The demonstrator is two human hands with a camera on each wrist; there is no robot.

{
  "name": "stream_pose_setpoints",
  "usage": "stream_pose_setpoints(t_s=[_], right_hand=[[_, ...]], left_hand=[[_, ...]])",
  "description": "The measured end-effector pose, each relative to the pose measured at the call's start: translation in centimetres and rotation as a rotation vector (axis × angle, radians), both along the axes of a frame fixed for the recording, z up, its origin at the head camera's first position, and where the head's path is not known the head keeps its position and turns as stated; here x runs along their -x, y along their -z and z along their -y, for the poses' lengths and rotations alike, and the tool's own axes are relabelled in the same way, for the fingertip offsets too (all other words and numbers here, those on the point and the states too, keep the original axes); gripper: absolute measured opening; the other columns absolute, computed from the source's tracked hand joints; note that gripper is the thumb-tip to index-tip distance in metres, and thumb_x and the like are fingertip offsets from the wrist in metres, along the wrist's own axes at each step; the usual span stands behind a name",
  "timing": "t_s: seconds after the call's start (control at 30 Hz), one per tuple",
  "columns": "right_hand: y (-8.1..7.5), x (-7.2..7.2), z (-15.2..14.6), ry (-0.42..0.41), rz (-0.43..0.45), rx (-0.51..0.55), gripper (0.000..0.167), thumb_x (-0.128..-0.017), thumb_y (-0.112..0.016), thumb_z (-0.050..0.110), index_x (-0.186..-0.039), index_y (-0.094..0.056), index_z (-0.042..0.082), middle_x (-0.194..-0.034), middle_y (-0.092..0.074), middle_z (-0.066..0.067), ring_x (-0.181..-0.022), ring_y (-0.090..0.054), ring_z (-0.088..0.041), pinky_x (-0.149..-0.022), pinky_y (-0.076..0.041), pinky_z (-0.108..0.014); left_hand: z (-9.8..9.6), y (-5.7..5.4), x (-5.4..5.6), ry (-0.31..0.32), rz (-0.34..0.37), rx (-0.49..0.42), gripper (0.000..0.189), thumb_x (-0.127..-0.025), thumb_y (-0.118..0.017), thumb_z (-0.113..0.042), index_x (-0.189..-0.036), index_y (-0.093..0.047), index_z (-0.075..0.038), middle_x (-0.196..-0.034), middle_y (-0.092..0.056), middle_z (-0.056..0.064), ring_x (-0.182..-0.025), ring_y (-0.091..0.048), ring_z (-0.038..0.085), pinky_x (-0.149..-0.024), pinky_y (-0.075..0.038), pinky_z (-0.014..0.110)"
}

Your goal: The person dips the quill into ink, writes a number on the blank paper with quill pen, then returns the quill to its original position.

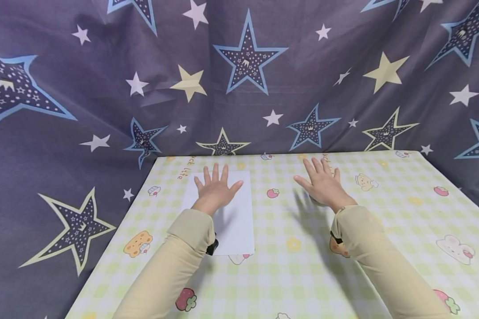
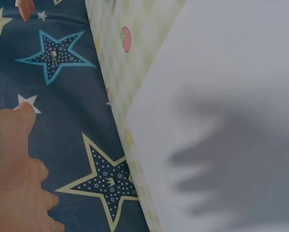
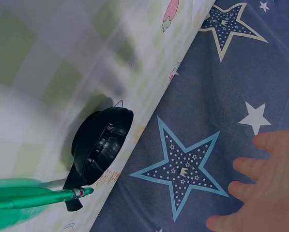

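My left hand [image 1: 215, 191] is held above a white sheet of paper [image 1: 239, 221], its fingers spread and straight. Its shadow falls on the sheet in the left wrist view, where the hand [image 2: 13, 174] shows at the left edge. My right hand [image 1: 324, 187] hovers over the table farther right, fingers also spread, holding nothing. Below it, in the right wrist view, stands a round black holder [image 3: 93, 133] with ridges inside and a tab. A green pen [image 3: 42, 199] reaches to that tab. In the head view the right hand mostly hides both.
A green-and-white checked cloth [image 1: 295, 274] with cartoon prints covers the table. Behind it and to the left hangs a dark curtain [image 1: 243, 115] with stars. Black straps show at both cuffs. Beside the pen lies a translucent green shape [image 3: 13, 215], blurred.
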State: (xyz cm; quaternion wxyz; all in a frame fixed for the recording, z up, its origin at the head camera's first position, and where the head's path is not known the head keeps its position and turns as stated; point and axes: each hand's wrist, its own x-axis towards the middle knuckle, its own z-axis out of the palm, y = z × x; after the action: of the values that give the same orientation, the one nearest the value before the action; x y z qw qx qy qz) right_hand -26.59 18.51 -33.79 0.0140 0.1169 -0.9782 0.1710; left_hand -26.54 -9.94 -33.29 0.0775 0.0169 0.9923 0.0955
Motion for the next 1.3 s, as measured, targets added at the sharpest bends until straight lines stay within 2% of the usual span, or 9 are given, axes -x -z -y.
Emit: stream_pose_setpoints(t_s=[0.63,0.87,1.3], right_hand=[[0.2,-0.1,-2.1,0.016,0.013,0.019,0.079,-0.094,-0.027,0.058,-0.148,-0.007,0.005,-0.15,-0.003,-0.024,-0.135,0.005,-0.042,-0.1,0.005,-0.067],[0.3,-0.1,-3.1,0.028,0.027,0.043,0.079,-0.094,-0.027,0.059,-0.148,-0.004,0.006,-0.15,-0.003,-0.023,-0.134,0.005,-0.043,-0.099,0.004,-0.068],[0.4,-0.4,-4.4,0.044,0.037,0.038,0.079,-0.094,-0.025,0.059,-0.148,-0.001,0.007,-0.148,-0.006,-0.027,-0.133,0.001,-0.046,-0.097,0.0,-0.07]], left_hand=[[1.9,0.2,0.1,-0.023,0.004,-0.015,0.077,-0.092,-0.023,-0.062,-0.149,0.001,-0.016,-0.152,0.011,0.014,-0.132,0.021,0.038,-0.102,0.011,0.061],[3.0,0.5,0.2,-0.052,0.008,-0.039,0.076,-0.092,-0.022,-0.061,-0.149,0.0,-0.015,-0.151,0.013,0.015,-0.132,0.021,0.039,-0.102,0.011,0.061],[5.3,0.5,-0.1,-0.084,0.024,-0.07,0.077,-0.093,-0.019,-0.06,-0.148,0.004,-0.012,-0.15,0.014,0.018,-0.131,0.021,0.041,-0.102,0.007,0.063]])
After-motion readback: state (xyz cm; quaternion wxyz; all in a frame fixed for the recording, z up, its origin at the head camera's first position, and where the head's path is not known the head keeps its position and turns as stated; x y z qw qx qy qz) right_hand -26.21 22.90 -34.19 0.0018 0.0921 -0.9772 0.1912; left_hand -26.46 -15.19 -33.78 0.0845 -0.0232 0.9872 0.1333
